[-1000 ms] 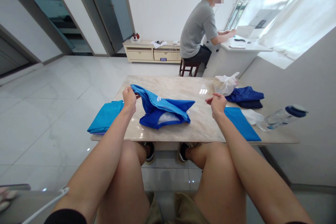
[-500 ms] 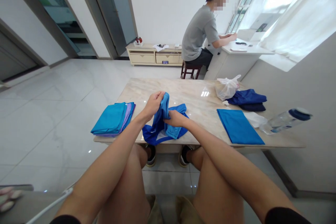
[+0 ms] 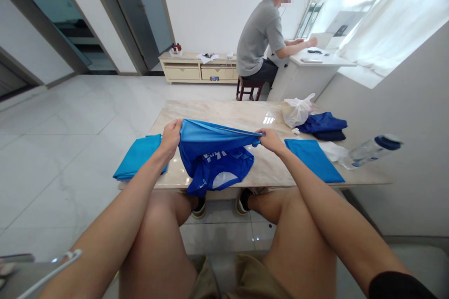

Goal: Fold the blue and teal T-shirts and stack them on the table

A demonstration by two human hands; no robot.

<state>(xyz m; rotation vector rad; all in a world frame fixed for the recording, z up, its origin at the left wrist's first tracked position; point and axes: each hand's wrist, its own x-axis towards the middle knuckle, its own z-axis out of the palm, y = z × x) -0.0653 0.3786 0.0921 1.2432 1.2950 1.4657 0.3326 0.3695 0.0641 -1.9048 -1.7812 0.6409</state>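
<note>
A blue jersey (image 3: 229,167) with white lettering hangs stretched between my two hands, its lower part resting on the marble-topped table (image 3: 228,111). My left hand (image 3: 171,136) is closed on one top corner of the cloth, and my right hand (image 3: 271,140) pinches the opposite corner. The lighter blue inner side shows along the raised edge. Close to my left hand lies a stack of folded blue clothes (image 3: 136,159), partly behind my forearm. Beyond my right hand is a flat folded blue garment (image 3: 314,161).
A white plastic bag (image 3: 297,111), dark blue clothes (image 3: 324,124), a tissue (image 3: 332,151) and a tilted-looking clear water bottle (image 3: 368,152) are at the table's right. Another person (image 3: 261,37) sits at a white desk (image 3: 298,79) behind. A low cabinet (image 3: 184,72) stands by the wall.
My hands have moved apart, left hand leftward and right hand rightward and up. The bunched jersey is now spread wide between them, showing its lettering.
</note>
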